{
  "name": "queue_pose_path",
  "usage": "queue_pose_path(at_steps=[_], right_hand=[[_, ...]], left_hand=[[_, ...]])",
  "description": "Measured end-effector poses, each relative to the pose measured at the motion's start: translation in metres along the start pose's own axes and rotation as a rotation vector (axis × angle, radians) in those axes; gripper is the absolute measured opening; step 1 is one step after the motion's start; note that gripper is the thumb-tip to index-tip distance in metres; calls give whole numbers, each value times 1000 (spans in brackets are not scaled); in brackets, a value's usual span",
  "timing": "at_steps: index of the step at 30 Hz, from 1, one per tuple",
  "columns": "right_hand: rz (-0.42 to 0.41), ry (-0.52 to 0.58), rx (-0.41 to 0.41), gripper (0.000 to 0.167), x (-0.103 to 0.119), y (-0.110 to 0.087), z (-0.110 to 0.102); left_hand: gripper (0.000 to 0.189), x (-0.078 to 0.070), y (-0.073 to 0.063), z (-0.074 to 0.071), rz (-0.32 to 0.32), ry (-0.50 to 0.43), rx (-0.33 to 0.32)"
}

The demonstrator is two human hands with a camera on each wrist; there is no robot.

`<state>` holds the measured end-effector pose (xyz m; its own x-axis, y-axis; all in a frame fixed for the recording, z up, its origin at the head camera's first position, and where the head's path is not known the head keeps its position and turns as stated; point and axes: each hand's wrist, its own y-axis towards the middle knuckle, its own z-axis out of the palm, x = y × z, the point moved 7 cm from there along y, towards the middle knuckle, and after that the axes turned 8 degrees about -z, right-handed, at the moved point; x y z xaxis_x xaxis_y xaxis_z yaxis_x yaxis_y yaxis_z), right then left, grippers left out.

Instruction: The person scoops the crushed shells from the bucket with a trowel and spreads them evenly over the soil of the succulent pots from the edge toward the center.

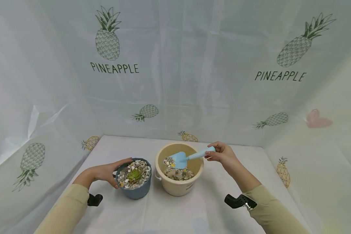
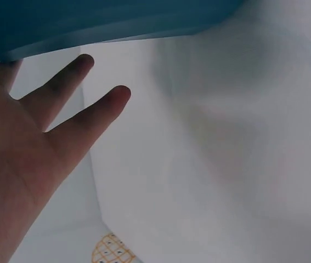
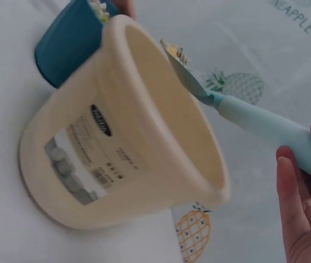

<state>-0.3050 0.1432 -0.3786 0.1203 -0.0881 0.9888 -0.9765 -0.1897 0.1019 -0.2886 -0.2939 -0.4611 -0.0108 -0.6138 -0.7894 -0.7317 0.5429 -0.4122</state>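
Observation:
My right hand (image 1: pixel 223 156) holds a light blue trowel (image 1: pixel 199 154) by its handle (image 3: pixel 270 126), thumb and fingertips around it. The trowel's blade lies above a cream bucket (image 1: pixel 178 188) and carries small mixed pebbles (image 1: pixel 168 161). More pebbles (image 1: pixel 181 175) lie at the bottom of the bucket. My left hand (image 1: pixel 105 172) rests against the side of a blue plant pot (image 1: pixel 136 194), its fingers spread along the rim; two straight fingers (image 2: pixel 78 123) show below the pot in the left wrist view. A green succulent (image 1: pixel 134 175) stands among pale stones in the pot.
The pot and bucket stand side by side on a white-covered table (image 1: pixel 163 221), pot on the left. A thin bucket handle (image 1: pixel 158 177) hangs at the bucket's left side. White sheeting (image 1: pixel 175 81) with pineapple prints rises behind and on both sides.

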Motion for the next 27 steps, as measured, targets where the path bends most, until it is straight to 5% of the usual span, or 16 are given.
queue_pose_path(at_steps=[12, 21, 27], right_hand=[[-3, 46, -6, 37, 16, 7, 5], [12, 114, 61, 34, 18, 14, 46], [8, 144, 102, 31, 21, 16, 77]], left_hand=[[112, 13, -1, 6, -30, -151, -43], [110, 14, -6, 16, 57, -145, -151], [111, 20, -15, 20, -14, -173, -248]])
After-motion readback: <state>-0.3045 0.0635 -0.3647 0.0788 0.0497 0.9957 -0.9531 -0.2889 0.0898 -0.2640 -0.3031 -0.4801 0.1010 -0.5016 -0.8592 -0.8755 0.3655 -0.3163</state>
